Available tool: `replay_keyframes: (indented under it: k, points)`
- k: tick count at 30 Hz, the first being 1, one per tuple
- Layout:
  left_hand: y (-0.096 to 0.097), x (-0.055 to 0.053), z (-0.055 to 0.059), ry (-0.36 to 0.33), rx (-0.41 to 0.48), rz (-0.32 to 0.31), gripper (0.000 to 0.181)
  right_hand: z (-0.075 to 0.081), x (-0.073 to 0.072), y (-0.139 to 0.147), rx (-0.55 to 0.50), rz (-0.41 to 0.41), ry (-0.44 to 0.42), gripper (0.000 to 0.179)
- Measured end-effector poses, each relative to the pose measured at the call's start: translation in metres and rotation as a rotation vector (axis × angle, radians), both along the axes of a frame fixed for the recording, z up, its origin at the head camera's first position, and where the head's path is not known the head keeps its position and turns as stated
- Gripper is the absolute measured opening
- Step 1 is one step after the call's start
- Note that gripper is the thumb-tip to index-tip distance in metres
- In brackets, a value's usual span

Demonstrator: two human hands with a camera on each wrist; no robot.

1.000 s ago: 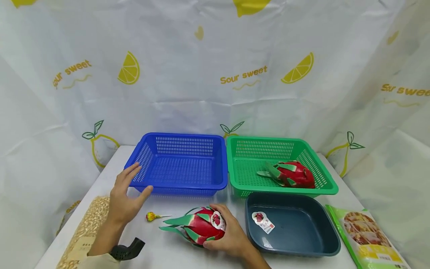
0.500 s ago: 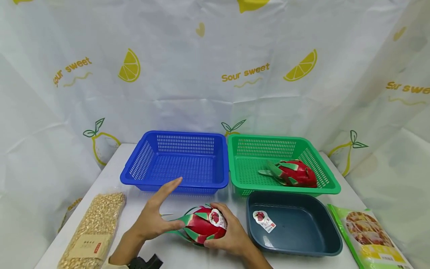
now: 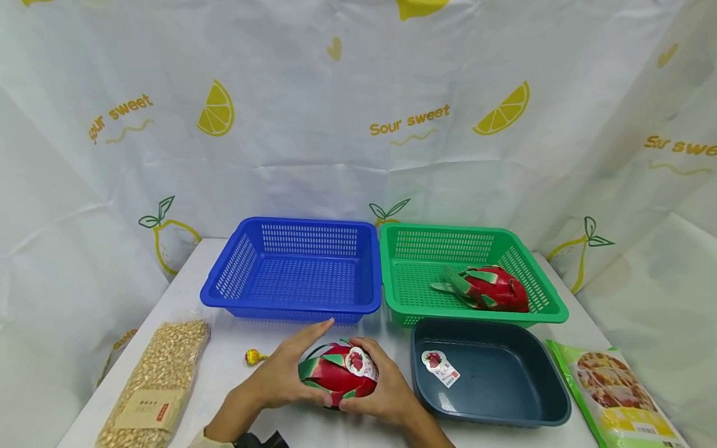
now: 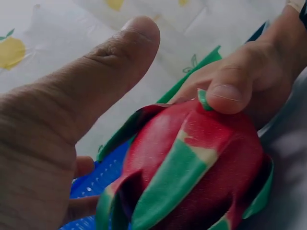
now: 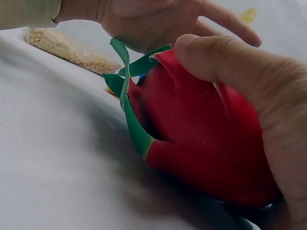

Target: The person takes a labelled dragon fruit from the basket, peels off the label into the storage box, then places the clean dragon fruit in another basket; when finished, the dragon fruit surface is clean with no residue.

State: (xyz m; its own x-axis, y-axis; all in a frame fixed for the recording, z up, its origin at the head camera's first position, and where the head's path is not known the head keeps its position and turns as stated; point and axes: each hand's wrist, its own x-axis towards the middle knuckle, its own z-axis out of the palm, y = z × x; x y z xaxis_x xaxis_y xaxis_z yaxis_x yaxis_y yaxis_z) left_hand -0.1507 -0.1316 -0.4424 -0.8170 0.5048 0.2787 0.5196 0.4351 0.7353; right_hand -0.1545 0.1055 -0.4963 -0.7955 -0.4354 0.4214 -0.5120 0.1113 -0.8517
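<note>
A red dragon fruit [image 3: 336, 376] with green leaf tips and a white sticker lies on the white table in front of the baskets. My right hand [image 3: 386, 392] grips its right end, the thumb pressing on the red skin [image 5: 206, 124]. At the leafy left end, my left hand [image 3: 282, 376] is spread around the fruit with straight fingers. In the left wrist view its thumb [image 4: 120, 57] stands off the skin. Left of that hand is a lollipop [image 3: 253, 357] with a yellow wrapper, its stick hidden behind the hand.
Behind the hands stand a blue basket [image 3: 291, 309] and a green basket [image 3: 476, 317] holding another dragon fruit [image 3: 495, 289]. A dark blue tray [image 3: 493, 420] with a sticker label sits at right, beside a green food packet [image 3: 622, 392]. At left lies a bag of pale kernels [image 3: 162, 361].
My left hand has moved right and down, from beside the blue basket to the leafy end of the dragon fruit. The right hand has kept its grip in place.
</note>
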Motion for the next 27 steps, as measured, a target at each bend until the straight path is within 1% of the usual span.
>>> replay_keyframes:
  k: [3,5,8,11,13,15,17,18,20,22,25,27]
  points:
    - [0.003,0.0,-0.004,-0.04,-0.032,0.007,0.107,0.0,0.0,-0.001,0.008,-0.005,0.001,0.089]
    - [0.005,0.0,-0.006,-0.058,-0.084,0.007,0.107,0.0,0.001,-0.001,0.016,-0.011,-0.003,0.089]
    - [0.01,-0.003,-0.011,-0.054,-0.187,-0.001,0.111,0.001,0.001,-0.001,0.027,-0.017,-0.008,0.089]
    - [0.014,-0.006,-0.014,-0.06,-0.247,-0.012,0.113,0.004,0.002,-0.002,0.043,-0.025,-0.002,0.088]
    - [0.014,-0.007,-0.015,-0.076,-0.255,-0.005,0.113,0.016,0.007,-0.005,0.063,-0.032,0.005,0.087]
    - [0.012,-0.007,-0.016,-0.097,-0.244,-0.001,0.111,0.017,0.007,-0.006,0.079,-0.03,0.011,0.086]
    - [0.009,-0.007,-0.018,-0.101,-0.231,0.002,0.107,0.02,0.008,-0.006,0.074,-0.027,-0.031,0.081]
    - [0.008,-0.007,-0.019,-0.093,-0.226,0.002,0.105,0.023,0.01,-0.006,0.071,-0.034,-0.059,0.079]
    - [0.007,-0.007,-0.021,-0.094,-0.205,0.002,0.101,0.021,0.009,-0.006,0.06,-0.066,-0.099,0.075]
    - [0.006,-0.008,-0.022,-0.095,-0.177,0.002,0.096,0.036,0.012,-0.007,0.05,-0.117,-0.116,0.068]
    - [0.005,-0.009,-0.022,-0.119,-0.155,0.013,0.094,0.062,0.01,-0.007,0.088,-0.184,-0.043,0.057]
    - [0.005,-0.01,-0.022,-0.125,-0.148,0.022,0.094,0.08,0.004,-0.005,0.14,-0.179,0.017,0.046]
